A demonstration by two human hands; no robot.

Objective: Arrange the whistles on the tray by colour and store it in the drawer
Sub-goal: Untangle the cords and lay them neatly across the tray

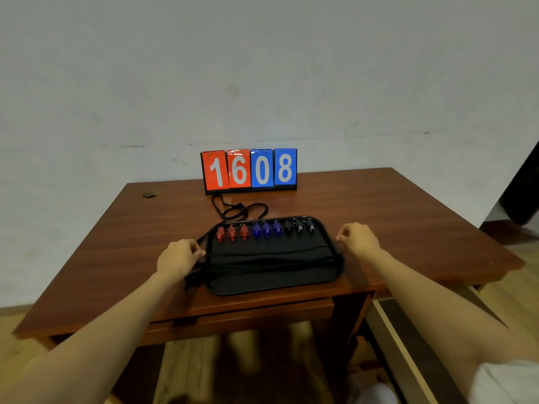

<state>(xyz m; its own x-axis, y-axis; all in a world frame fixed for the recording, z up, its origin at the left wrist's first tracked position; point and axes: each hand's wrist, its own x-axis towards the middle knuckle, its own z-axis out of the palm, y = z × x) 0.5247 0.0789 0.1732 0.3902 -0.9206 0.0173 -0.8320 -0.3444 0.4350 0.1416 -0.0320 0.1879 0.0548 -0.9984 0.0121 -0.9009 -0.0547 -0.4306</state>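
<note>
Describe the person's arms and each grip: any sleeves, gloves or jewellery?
Both forearms are bare. The left grip and right grip wear no gloves, and no watch or band shows at either wrist. A white sleeve edge shows on the right upper arm at the lower right corner; no sleeve shows on the left arm.
</note>
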